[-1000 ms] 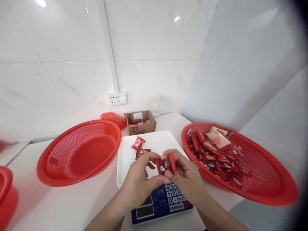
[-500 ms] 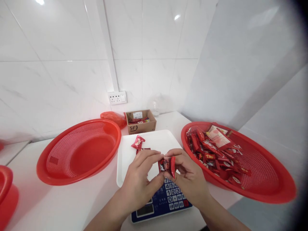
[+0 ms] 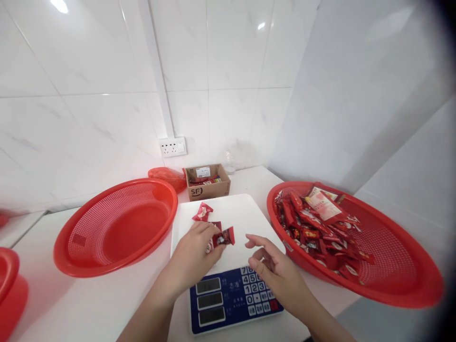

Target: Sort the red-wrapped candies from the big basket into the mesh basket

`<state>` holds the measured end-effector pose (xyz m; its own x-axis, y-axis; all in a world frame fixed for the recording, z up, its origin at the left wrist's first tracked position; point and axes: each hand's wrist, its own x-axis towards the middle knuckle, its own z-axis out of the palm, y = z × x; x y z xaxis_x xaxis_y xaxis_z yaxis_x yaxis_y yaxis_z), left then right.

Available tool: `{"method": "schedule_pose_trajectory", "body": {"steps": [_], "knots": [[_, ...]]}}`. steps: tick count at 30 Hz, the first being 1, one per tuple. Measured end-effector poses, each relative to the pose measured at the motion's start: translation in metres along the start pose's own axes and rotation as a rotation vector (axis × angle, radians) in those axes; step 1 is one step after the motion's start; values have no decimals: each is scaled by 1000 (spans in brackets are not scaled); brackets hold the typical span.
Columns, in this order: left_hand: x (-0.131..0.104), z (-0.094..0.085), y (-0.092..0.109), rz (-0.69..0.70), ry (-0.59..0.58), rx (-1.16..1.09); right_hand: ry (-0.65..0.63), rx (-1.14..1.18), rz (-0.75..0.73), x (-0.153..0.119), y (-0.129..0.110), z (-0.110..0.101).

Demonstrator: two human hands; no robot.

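My left hand [image 3: 195,254] is closed on a small red-and-dark wrapped candy [image 3: 225,236], held over the white pan of a digital scale [image 3: 242,213]. Beside and partly behind those fingers, more red wrapped candy lies on the pan, some of it hidden. A pinkish-red wrapped candy [image 3: 203,212] sits farther back on the pan. My right hand [image 3: 272,270] hovers above the scale's blue keypad, its fingers apart and holding nothing. Number keys and three dark display windows [image 3: 210,300] show on the scale's front.
To the right, a tilted red basket [image 3: 395,256] holds many red packets. On the left stands another red basket [image 3: 135,228], with part of a third red container [image 3: 7,266] at the edge. Behind the scale are a cardboard box [image 3: 210,190] and a red plastic bag [image 3: 167,176].
Both hands held the candy together over the scale. The right hand has let go and opened. The left hand has moved left and lower over the pan with the candy.
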<state>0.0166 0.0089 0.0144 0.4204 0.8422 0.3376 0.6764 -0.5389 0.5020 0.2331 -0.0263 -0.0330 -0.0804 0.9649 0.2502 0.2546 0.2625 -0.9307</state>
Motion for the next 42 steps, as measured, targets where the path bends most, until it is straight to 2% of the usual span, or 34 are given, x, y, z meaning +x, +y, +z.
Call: {"method": "schedule_pose_trajectory", "body": {"steps": [6, 12, 19, 22, 24, 28, 31, 33, 35, 42], "knots": [[2, 11, -9, -72, -131, 147, 108, -132, -8, -13, 24, -19], [-11, 17, -17, -124, -224, 279, 134, -202, -150, -14, 33, -26], [-7, 29, -39, -163, -138, 378, 102, -317, -218, -19, 26, -43], [-2, 31, -37, -109, -97, 329, 86, -429, -160, -19, 19, -67], [2, 30, -33, -58, -60, 271, 62, -533, -68, -15, 18, -94], [9, 27, -25, -30, 90, 120, -67, -739, 203, -4, 26, -157], [12, 25, -21, -29, 170, 63, -306, -799, 371, 4, 39, -186], [12, 24, -21, -18, 184, 46, -474, -787, 432, 9, 46, -191], [9, 22, -22, -17, 179, 33, -576, -776, 460, 13, 50, -189], [-1, 18, -25, -64, 122, 6, -688, -661, 463, 20, 38, -181]]}}
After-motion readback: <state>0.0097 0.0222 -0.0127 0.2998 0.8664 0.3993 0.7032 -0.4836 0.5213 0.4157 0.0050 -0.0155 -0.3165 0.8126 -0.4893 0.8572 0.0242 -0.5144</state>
